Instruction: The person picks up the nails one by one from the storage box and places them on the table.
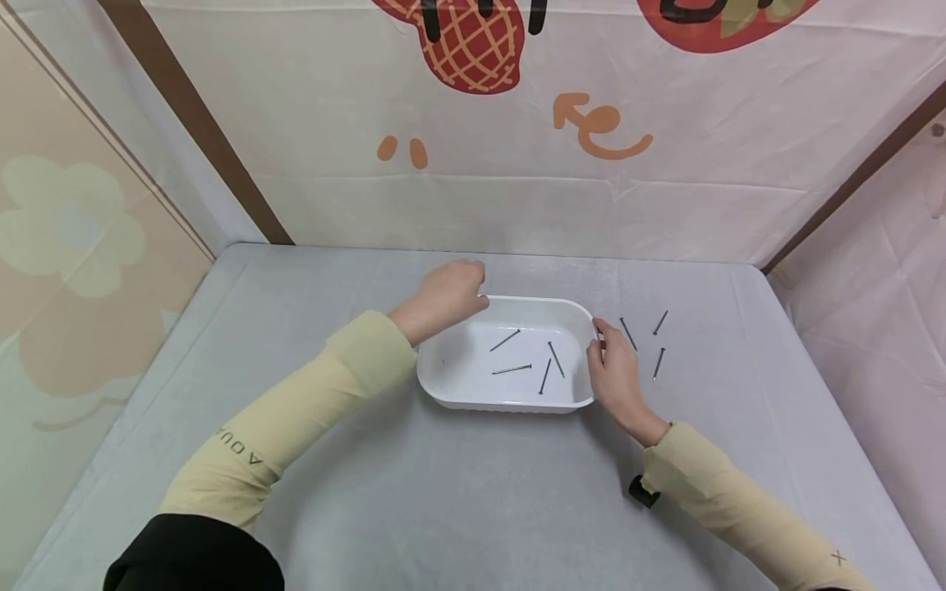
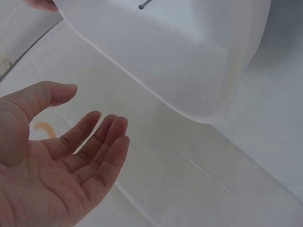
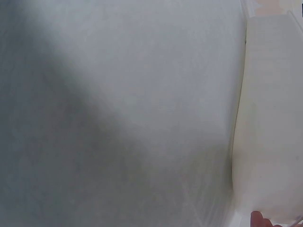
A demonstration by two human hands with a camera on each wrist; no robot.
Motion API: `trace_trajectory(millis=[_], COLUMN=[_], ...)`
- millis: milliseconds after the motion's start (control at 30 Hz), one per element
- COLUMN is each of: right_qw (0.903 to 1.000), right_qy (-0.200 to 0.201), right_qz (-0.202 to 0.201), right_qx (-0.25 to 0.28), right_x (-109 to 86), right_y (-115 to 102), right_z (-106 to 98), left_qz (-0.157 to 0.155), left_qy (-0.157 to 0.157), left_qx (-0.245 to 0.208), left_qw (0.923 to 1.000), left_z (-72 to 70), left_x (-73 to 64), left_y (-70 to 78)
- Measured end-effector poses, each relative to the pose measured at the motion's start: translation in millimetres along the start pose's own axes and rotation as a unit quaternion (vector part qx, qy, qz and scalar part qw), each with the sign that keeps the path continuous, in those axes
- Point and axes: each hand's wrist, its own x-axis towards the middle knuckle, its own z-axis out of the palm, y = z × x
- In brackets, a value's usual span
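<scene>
A white tray (image 1: pixel 461 373) rests on the table, with several thin grey nails (image 1: pixel 512 369) scattered over its bottom. My right hand (image 1: pixel 619 373) grips the tray's right rim between thumb and fingers; a fingertip (image 3: pixel 257 219) shows at the tray's end in the right wrist view. Above the far left corner hovers my left hand (image 1: pixel 446 297). In the left wrist view that hand (image 2: pixel 61 165) is apart from the tray's rim, its fingers loosely bent, palm holding nothing. One nail (image 2: pixel 142 6) appears at the top of that view.
Three more nails lie on the table right of the tray, one (image 1: pixel 628 334) close to the right hand. A light grey cloth covers the table (image 1: pixel 473 492). Behind it hangs a printed white curtain (image 1: pixel 473 213), with further hangings along both sides.
</scene>
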Motion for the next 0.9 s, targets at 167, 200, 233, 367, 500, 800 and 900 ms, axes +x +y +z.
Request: trace_trajectory(millis=[167,200,233,367,500,800,900], right_qw=[1.0000,1.0000,1.0000,0.9999,0.9999,0.9999,0.9999], right_qy=[0.002,0.001,0.001,-0.002,-0.004,-0.002,0.001], right_qz=[-0.001,-0.002,-0.002,-0.001,0.002,0.006,0.004], right_qx=[-0.001,-0.003,-0.004,-0.010,-0.012,-0.013,-0.012], right_x=[0.4,0.5,0.5,0.7,0.7,1.1,1.1], right_y=[0,0,0,0,0,0,1], right_z=[0,0,0,0,0,1,1], left_qz=[0.029,0.033,0.037,0.047,0.055,0.065,0.067], left_qy=[0.021,0.024,0.026,0.030,0.031,0.035,0.033], left_qx=[0.032,0.036,0.040,0.052,0.068,0.098,0.109], left_qw=[0.9989,0.9985,0.9982,0.9971,0.9957,0.9924,0.9913], left_z=[2.8,3.4,4.0,5.4,7.8,13.5,15.7], left_x=[1.7,2.0,2.4,3.8,6.2,11.7,13.1], left_y=[5.1,6.3,7.4,13.1,17.2,24.5,27.7])
